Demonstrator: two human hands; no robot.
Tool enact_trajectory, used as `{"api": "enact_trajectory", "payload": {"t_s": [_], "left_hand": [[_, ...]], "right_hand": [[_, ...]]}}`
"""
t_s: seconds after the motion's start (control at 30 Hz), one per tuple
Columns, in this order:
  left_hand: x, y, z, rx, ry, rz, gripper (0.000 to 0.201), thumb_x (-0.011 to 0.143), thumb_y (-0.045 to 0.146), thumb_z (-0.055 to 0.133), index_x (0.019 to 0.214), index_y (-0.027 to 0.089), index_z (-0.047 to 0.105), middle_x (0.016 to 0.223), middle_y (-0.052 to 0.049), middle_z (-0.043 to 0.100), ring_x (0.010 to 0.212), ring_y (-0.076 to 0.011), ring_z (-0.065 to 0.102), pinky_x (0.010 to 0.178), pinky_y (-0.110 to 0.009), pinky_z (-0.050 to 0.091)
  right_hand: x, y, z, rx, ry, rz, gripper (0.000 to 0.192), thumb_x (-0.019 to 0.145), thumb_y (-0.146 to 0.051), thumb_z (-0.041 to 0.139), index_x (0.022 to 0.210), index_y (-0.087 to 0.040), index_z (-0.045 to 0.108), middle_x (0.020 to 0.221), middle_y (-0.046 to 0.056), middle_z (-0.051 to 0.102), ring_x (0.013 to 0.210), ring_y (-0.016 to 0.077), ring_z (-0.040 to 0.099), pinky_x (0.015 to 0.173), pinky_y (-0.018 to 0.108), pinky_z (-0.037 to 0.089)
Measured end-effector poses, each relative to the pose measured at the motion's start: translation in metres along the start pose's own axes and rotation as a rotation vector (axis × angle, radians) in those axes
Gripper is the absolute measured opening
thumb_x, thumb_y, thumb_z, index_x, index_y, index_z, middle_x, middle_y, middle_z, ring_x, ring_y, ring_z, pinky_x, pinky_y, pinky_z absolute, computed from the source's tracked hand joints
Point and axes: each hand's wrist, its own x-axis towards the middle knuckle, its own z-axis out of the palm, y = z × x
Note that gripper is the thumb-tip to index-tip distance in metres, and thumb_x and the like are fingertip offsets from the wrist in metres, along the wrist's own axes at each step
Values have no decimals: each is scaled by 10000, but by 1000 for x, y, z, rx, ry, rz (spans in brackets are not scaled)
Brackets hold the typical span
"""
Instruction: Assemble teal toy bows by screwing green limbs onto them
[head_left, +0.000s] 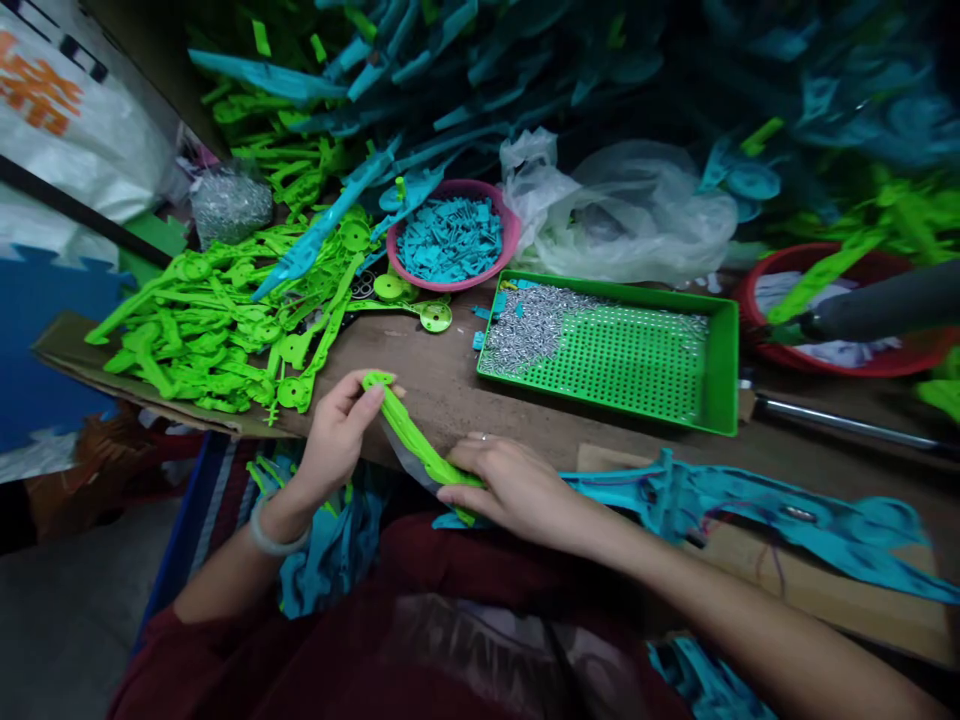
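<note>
A long bright green plastic part [411,436], curved like a toy bow limb, slants between my two hands at the bench's front edge. My left hand [343,428] pinches its upper, rounded end between thumb and fingers. Around its lower end my right hand [511,488] is closed, thumb on the near side. A greyish translucent strip [412,466] shows along the part's underside; I cannot tell what it is. To the right of my right hand lies a larger blue plastic bow-shaped piece [720,490], with thin wires by it, partly hidden by my forearm.
A heap of green parts [217,320] covers the bench's left. Behind are a pink bowl [512,235] of small blue pieces, a plastic bag [637,210] and piled blue parts [510,70]. A green perforated tray [637,365] holds screws. A grey tool [885,305] juts over a red basin [757,290].
</note>
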Motion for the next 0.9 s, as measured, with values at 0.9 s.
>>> {"api": "enact_trajectory", "payload": {"t_s": [0.9], "left_hand": [[75, 13, 149, 851, -797, 1151, 442, 1013, 376, 462, 1340, 89, 541, 1411, -124, 558, 1353, -265, 472, 1162, -448, 293]], "right_hand": [[-111, 97, -119, 443, 1403, -36, 363, 724, -325, 761, 1028, -232, 584, 1047, 38, 689, 902, 203, 696, 907, 416, 538]]}}
